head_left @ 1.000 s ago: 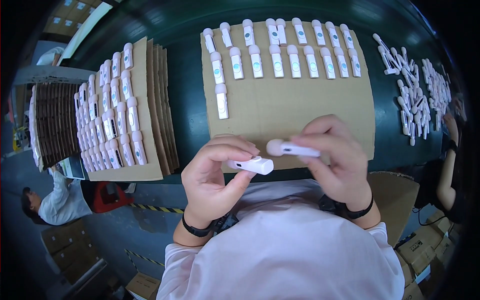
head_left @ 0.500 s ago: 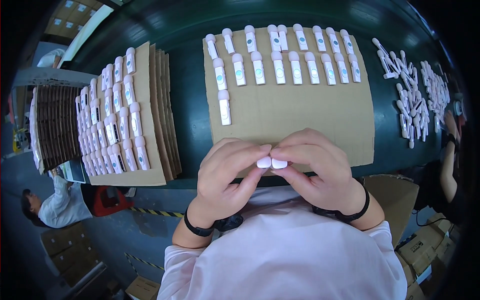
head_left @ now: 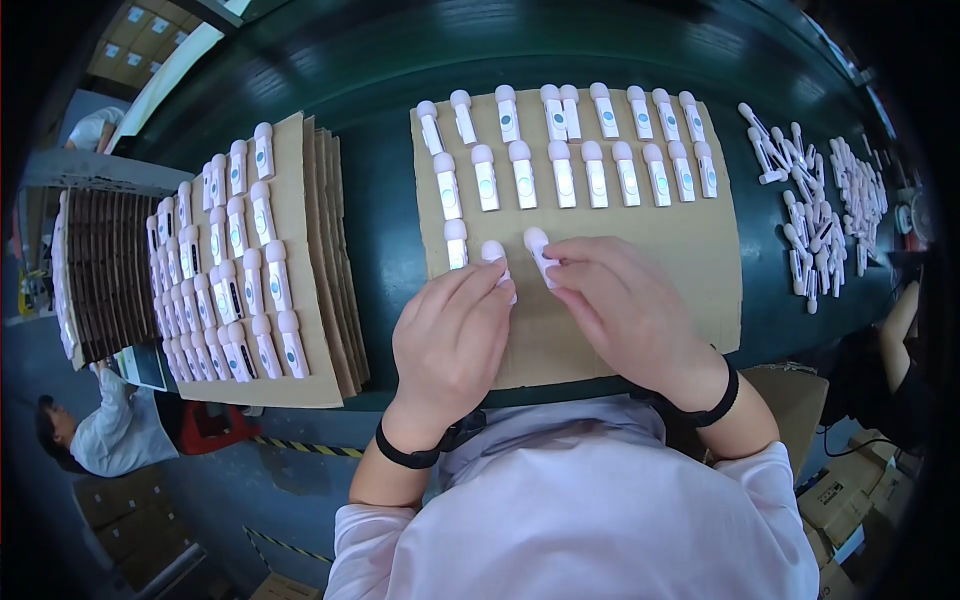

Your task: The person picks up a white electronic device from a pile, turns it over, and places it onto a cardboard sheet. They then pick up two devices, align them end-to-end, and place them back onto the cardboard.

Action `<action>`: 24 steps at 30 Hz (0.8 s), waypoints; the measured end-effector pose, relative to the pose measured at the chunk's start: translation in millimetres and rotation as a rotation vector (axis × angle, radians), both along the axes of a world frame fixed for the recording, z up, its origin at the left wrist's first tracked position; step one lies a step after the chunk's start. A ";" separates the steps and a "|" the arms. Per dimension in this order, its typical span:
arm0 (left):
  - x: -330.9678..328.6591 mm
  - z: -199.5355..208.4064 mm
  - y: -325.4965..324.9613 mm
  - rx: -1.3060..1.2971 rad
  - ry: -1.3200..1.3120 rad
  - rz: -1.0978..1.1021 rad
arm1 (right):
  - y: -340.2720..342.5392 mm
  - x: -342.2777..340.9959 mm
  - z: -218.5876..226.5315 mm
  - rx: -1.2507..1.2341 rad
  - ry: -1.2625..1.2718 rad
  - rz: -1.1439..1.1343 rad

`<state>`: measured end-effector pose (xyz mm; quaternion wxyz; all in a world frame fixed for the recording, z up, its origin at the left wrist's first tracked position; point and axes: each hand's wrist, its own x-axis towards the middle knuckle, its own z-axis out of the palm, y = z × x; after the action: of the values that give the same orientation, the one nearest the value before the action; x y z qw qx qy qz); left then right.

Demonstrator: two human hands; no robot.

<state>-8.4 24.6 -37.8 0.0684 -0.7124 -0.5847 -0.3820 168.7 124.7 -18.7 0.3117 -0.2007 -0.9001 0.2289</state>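
Note:
My left hand (head_left: 450, 335) is closed around a small white wand-shaped device (head_left: 493, 251) with a rounded pale-pink head. My right hand (head_left: 635, 310) pinches a second wand-shaped device (head_left: 537, 247) just to its right. Both are over the cardboard sheet (head_left: 640, 260) before me, their heads pointing away from me; whether they touch it I cannot tell. Similar devices lie there in two full rows, many with a round bluish spot on the body. A single device (head_left: 455, 245) lies left of my left hand, starting a third row.
On the left, a stack of cardboard sheets (head_left: 325, 250) bears several rows of the same devices. Loose devices (head_left: 815, 230) lie heaped at the right on the dark green table (head_left: 375, 180). A person (head_left: 110, 430) is at the far left; another person's arm (head_left: 900, 325) shows at the right.
Both hands have moved away from my body, over the sheet, and slightly apart. The two devices, earlier held end-on together, now lie lengthwise, heads away from me. The view has tilted a little.

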 end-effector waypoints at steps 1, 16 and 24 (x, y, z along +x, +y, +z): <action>-0.7 -0.8 0.6 0.003 -0.002 -0.001 | -1.6 1.0 -1.2 0.037 -0.043 0.007; -7.1 -10.7 7.1 -0.169 0.048 -0.033 | -6.9 -8.4 -21.3 0.130 -0.211 -0.065; -10.0 -17.5 18.3 -0.137 0.054 0.009 | -0.5 -10.6 -22.7 0.121 -0.209 -0.106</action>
<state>-18.4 42.9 -55.3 0.0370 -0.7229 -0.6106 -0.3212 158.2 124.2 -41.4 0.2395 -0.2513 -0.9280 0.1354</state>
